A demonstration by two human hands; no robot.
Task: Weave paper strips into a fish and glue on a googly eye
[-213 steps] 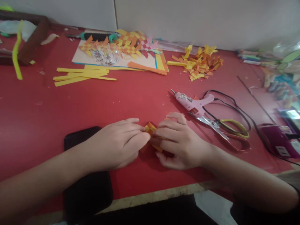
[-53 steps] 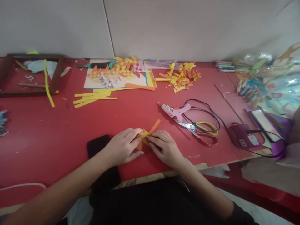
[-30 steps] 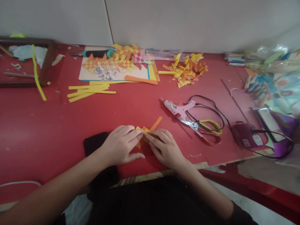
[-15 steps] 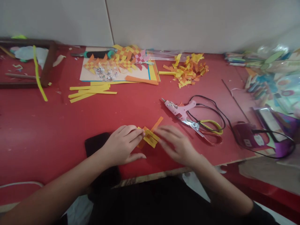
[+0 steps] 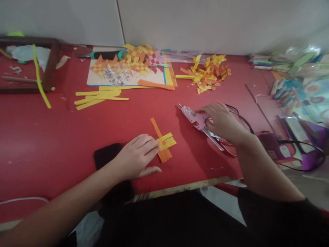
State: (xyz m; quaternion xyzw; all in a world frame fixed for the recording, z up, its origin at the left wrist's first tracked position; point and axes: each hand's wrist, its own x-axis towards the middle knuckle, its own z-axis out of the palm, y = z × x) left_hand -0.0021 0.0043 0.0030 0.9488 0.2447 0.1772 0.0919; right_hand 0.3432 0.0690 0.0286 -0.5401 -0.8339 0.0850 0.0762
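My left hand point(image 5: 141, 156) rests on the red table with its fingertips on a small piece of crossed yellow and orange paper strips point(image 5: 166, 141), holding it down. Its thumb points out to the side, off the paper. To the right, my right hand point(image 5: 222, 121) has its fingers around the handle of a pink hot glue gun point(image 5: 191, 116), whose nozzle points up and left. A pair of scissors point(image 5: 214, 140) lies under the glue gun, partly covered by it and by the hand.
Yellow paper strips point(image 5: 99, 97) lie at the left, near woven paper pieces point(image 5: 138, 60) on sheets. A heap of paper scraps point(image 5: 209, 77) is at the back. A black phone point(image 5: 106, 154) lies under my left forearm. The glue gun's black cord point(image 5: 246, 122) runs right.
My right hand has left the paper strips and moved right onto the glue gun. The crossed strips have turned under my left hand, the orange strip now pointing up-left.
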